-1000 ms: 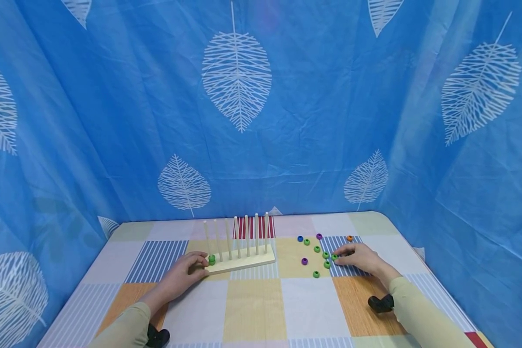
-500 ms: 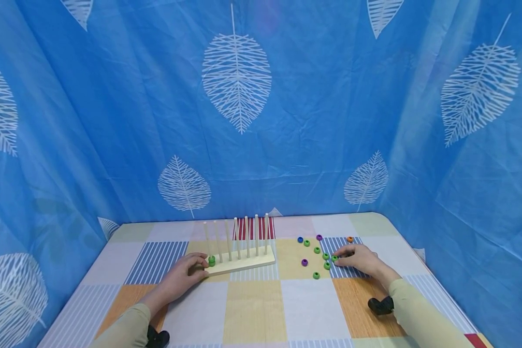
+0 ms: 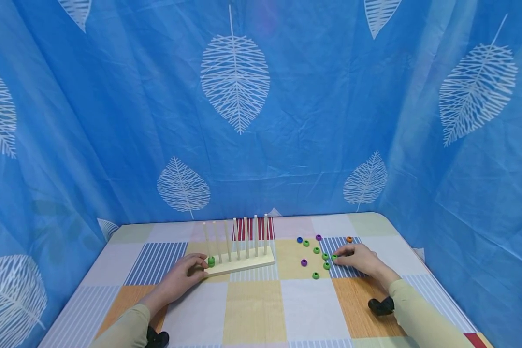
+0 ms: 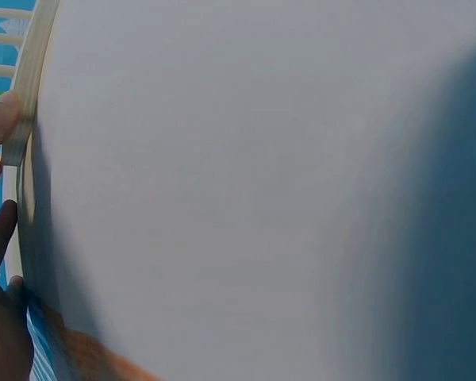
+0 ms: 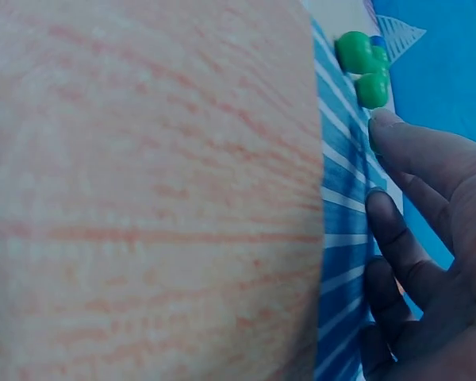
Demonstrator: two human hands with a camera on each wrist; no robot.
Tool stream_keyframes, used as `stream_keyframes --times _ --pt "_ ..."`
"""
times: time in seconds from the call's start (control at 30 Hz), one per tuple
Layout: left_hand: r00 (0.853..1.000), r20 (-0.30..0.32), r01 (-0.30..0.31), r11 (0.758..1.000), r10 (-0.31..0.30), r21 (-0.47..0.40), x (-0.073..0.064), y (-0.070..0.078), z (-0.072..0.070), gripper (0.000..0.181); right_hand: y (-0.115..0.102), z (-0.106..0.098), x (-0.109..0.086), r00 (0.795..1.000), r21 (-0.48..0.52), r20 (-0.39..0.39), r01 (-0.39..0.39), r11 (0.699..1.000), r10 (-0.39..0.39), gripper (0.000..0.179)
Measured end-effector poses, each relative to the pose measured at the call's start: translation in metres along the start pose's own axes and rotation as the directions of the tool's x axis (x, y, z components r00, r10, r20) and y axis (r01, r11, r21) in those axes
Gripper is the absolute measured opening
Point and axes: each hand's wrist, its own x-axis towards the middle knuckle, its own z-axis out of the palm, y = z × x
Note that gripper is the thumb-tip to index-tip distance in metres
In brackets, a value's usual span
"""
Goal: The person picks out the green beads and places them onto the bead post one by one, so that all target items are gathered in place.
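Note:
A pale wooden peg rack [image 3: 248,263], with a row of upright pegs, stands left of the middle in the head view. Green beads [image 3: 210,261] are stacked low on its leftmost peg. My left hand [image 3: 186,271] holds that end of the base; the left wrist view has the thumb [image 4: 1,115] against the base's edge [image 4: 33,59]. On the right, my right hand [image 3: 358,258] pinches a green bead [image 3: 335,257] between thumb and fingertips, mostly covered by them in the right wrist view. Other green beads [image 5: 370,90] lie just beyond those fingertips.
Loose beads are spread left of the right hand: several green ones [image 3: 315,275], a blue one [image 3: 299,239] and purple ones [image 3: 304,262]. An orange bead [image 3: 349,239] lies behind that hand. A blue leaf-print curtain [image 3: 287,145] hangs round the patchwork-covered table [image 3: 254,309].
Both hands, the rack and the beads keep their places. The head view has shifted only very slightly.

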Motion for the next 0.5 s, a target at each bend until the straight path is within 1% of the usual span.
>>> stream_keyframes --times 0.17,0.3,0.4,0.5 --pt "1.000 0.003 0.000 1.000 0.000 0.000 0.001 0.001 0.000 0.011 -0.006 -0.010 -0.004 1.000 0.056 0.023 0.015 0.998 -0.017 0.028" --pt "1.000 0.009 0.005 1.000 -0.005 0.007 0.001 0.001 -0.001 0.011 -0.013 -0.019 -0.005 0.997 0.084 0.027 0.065 0.994 -0.068 0.029" --pt "1.000 0.015 0.013 1.000 -0.013 0.011 0.000 0.002 -0.001 0.011 -0.019 -0.026 -0.006 0.993 0.094 0.019 0.118 0.989 -0.120 0.030" --pt "1.000 0.017 0.016 1.000 -0.016 0.006 -0.001 0.002 -0.002 0.011 -0.029 -0.034 -0.006 0.989 0.099 0.003 0.144 0.985 -0.145 0.030"
